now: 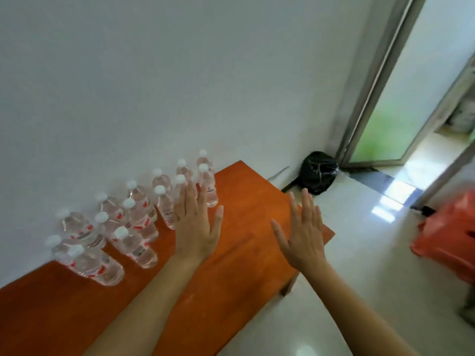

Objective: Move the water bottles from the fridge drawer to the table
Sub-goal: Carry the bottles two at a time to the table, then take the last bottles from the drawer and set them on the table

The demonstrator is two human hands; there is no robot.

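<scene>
Left hand [196, 227] and right hand [304, 236] flat, empty, mid-frame over orange table [244, 201]; upright water bottles [133, 222] clustered left, nearest left hand, fingertips perhaps touching one.

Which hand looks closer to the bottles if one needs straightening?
The left hand, probably. It is open and its fingertips overlap the bottles by the wall. The right hand, also open, hovers near the table edge, away from them.
</scene>
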